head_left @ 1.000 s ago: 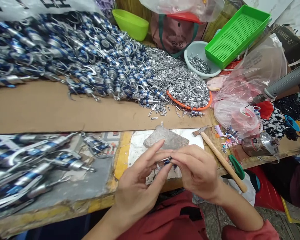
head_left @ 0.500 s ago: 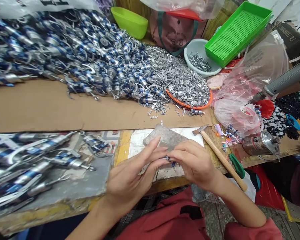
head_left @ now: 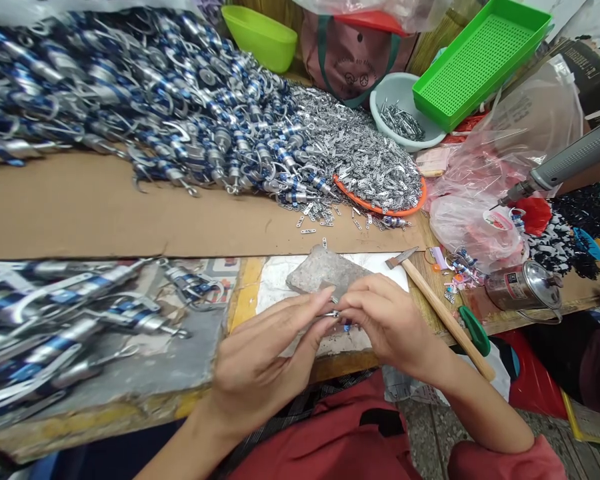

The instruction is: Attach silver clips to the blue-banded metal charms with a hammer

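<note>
At the bench's (head_left: 347, 365) near edge, just this side of the grey stone (head_left: 316, 268), a small metal part (head_left: 334, 313) sits between both hands. Left hand (head_left: 265, 350): thumb and fingers pinched on it. Right hand (head_left: 395, 323): fingertips bunched at its right end, exact grip hidden. Main risk: tiny piece, fingertip-only hold; a slip could drop it over the near edge. Also, hammer (head_left: 443, 311) at right, handle seemingly overhanging; right forearm could knock it.
</note>
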`<state>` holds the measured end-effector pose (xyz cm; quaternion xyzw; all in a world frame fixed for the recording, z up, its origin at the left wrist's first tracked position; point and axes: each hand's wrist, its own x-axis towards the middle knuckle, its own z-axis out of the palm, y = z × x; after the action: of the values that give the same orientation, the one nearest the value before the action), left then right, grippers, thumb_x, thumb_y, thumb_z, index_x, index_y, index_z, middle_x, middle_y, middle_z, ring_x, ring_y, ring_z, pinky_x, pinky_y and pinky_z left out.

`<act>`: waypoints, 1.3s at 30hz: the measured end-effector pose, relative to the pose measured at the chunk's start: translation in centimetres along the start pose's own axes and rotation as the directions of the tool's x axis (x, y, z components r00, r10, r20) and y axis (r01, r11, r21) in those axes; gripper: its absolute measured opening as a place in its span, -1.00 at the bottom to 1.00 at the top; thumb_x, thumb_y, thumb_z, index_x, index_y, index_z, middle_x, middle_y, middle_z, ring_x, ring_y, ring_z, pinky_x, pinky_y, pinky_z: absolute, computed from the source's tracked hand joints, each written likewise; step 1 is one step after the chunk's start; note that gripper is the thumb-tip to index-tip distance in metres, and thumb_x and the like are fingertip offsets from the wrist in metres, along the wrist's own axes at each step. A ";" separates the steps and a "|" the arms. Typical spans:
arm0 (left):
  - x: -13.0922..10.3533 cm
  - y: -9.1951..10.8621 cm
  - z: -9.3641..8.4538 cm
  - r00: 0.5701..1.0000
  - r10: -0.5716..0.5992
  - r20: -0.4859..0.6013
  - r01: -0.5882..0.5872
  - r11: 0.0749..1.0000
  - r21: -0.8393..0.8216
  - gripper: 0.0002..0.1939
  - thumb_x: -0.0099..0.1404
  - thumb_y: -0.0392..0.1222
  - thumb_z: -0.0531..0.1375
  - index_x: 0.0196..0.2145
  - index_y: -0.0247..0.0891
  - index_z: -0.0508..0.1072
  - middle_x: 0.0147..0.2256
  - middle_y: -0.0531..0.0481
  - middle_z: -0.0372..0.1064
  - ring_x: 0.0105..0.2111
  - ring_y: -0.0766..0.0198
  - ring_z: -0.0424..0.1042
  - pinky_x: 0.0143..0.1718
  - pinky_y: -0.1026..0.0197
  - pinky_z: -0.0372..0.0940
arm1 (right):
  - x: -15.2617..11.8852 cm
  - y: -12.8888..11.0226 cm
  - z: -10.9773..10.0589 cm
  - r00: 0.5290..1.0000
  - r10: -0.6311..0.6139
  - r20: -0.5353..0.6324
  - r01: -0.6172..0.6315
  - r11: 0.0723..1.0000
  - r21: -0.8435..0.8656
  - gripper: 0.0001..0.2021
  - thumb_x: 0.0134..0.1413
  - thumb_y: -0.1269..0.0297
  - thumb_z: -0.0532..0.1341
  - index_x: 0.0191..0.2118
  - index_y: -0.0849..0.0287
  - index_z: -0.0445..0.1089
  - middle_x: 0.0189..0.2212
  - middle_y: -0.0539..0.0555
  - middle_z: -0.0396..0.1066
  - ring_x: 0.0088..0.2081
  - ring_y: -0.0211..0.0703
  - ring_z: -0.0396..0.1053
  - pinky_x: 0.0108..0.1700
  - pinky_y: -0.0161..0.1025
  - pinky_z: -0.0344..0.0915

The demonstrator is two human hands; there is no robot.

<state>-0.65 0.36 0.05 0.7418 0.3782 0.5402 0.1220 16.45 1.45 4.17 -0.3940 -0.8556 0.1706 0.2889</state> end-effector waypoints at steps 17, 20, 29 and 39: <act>1.0 1.1 -0.7 0.765 -0.603 0.228 0.638 0.659 -0.398 -0.92 0.11 -0.27 0.27 -0.42 -0.13 0.58 -0.37 0.05 0.56 -0.34 0.28 0.52 -0.25 0.31 0.42 | -1.4 -0.1 0.3 0.991 -0.032 -0.133 0.059 0.977 0.204 -0.70 0.05 0.43 0.26 -0.07 0.21 0.28 -0.24 0.13 0.42 -0.17 -0.21 0.37 -0.12 -0.26 0.38; 1.3 1.2 -1.0 0.667 -0.673 0.320 0.735 0.524 -0.431 -0.93 0.12 -0.21 0.26 -0.40 -0.16 0.57 -0.39 0.05 0.56 -0.39 0.25 0.53 -0.34 0.30 0.45 | -2.0 0.0 0.3 0.969 -0.181 -0.169 0.194 0.979 0.063 -0.80 0.12 0.54 0.15 -0.13 0.23 0.33 -0.26 0.13 0.44 -0.14 -0.21 0.40 -0.09 -0.28 0.40; 2.6 1.2 -2.0 0.733 -0.575 0.364 0.676 0.672 -0.301 -0.91 0.06 -0.23 0.26 -0.46 -0.12 0.60 -0.42 0.01 0.57 -0.40 0.19 0.54 -0.29 0.23 0.45 | -2.2 0.2 -0.3 0.940 -0.330 -0.081 0.313 0.934 -0.175 -0.80 0.15 0.52 0.09 -0.13 0.27 0.37 -0.29 0.13 0.49 -0.15 -0.18 0.44 -0.09 -0.28 0.42; 0.5 1.7 0.2 0.377 -0.780 0.499 0.816 0.025 -0.577 -0.74 0.00 -0.18 0.36 -0.30 -0.26 0.56 -0.41 -0.01 0.56 -0.44 0.33 0.50 -0.38 0.39 0.39 | -3.2 -0.6 0.9 0.989 -0.026 -0.145 0.037 0.996 0.077 -0.67 0.09 0.51 0.13 -0.02 0.13 0.34 -0.28 0.12 0.41 -0.33 -0.27 0.39 -0.37 -0.37 0.37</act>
<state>0.31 -0.43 1.41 0.2803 0.4550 0.4615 0.7082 17.18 -1.47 2.66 -0.3799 -0.8313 0.1712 0.3680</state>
